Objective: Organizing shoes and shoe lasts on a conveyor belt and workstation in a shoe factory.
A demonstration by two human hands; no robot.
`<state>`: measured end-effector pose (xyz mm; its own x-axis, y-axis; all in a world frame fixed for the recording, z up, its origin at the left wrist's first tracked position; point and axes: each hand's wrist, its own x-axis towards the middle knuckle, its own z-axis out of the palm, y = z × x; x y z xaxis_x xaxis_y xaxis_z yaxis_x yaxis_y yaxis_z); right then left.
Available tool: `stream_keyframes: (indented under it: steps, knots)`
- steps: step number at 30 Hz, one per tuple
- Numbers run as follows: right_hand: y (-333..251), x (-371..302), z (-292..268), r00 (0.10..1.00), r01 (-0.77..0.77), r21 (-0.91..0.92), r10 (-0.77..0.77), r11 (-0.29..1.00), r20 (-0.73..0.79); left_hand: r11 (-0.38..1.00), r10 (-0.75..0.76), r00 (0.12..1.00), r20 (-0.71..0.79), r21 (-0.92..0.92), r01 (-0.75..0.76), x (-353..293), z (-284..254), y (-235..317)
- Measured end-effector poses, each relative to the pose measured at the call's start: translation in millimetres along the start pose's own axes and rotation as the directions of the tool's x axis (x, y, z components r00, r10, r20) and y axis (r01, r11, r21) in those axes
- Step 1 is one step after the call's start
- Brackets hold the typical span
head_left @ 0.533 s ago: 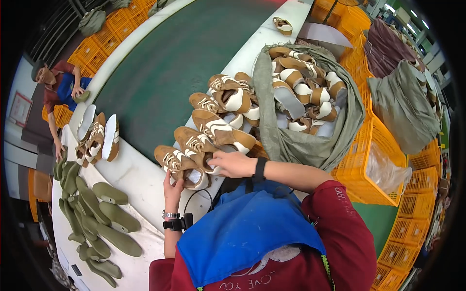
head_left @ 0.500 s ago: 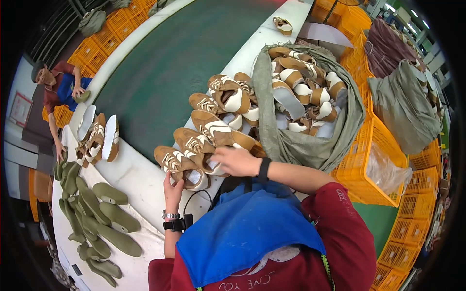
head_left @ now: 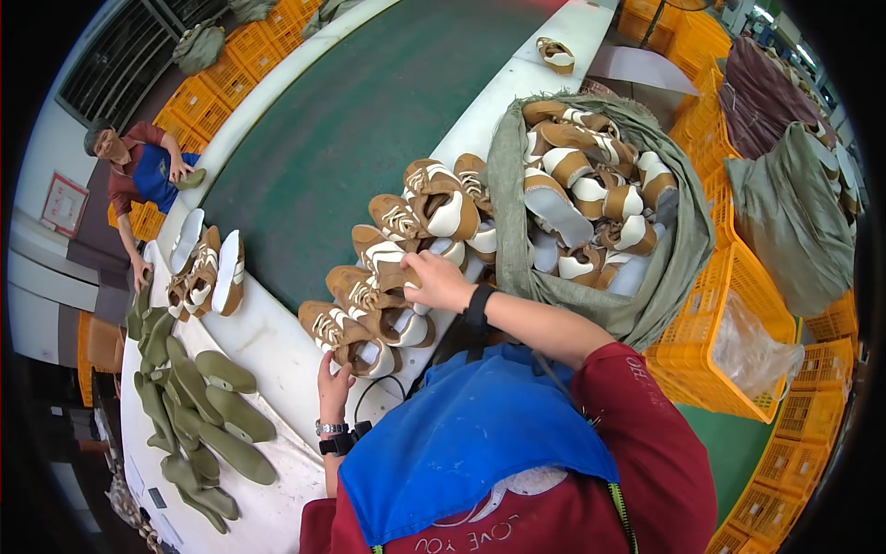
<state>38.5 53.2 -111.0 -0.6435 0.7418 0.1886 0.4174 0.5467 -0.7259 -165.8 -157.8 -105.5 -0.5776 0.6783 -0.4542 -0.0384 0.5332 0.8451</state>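
Brown-and-white shoes (head_left: 383, 277) lined up in a row along the white surface (head_left: 268, 342), beside a dark green belt (head_left: 341, 138). Right hand (head_left: 438, 282) resting palm down on one shoe in the middle of the row, fingers curled loosely over its laced top; grip looks partly closed, though fingertips hidden from view. Black band on the right wrist. Left hand (head_left: 334, 386) at the near end of the row, fingers touching the toe of the nearest shoe (head_left: 346, 334); cannot tell whether closed around it. Wristwatch on the left wrist.

Shoes low-cut, tan-brown uppers with white side panels and pale laces, smooth and leather-like, soles pale. Each shoe's long axis running roughly crosswise to the belt edge, toes mostly toward the lower right, the row itself climbing from lower left to upper right.

Just right of the row, grey-green cloth sack (head_left: 664, 268), coarse woven, mouth open, heaped with more of the same shoes in a jumble, sitting in a yellow plastic crate (head_left: 720, 369). Further left on the surface, a small upright cluster of shoes (head_left: 205, 268), and olive-green flat insoles (head_left: 203, 415), elongated ovals, scattered in a loose pile. Another person (head_left: 138, 171) across the belt, top left.
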Motion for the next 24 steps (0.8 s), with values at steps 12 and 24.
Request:
stream_keyframes:
  steps: [12,24]
  knots:
    - [29,-16,-52,0.961,-0.019,-0.423,0.133,0.906,0.242,0.998,-0.054,0.998,0.016,-0.030,0.054,2,11,3]
    - [107,-6,-221,0.983,-0.178,-0.486,0.178,0.856,-0.047,0.835,0.419,0.904,-0.082,0.427,-0.348,18,16,38]
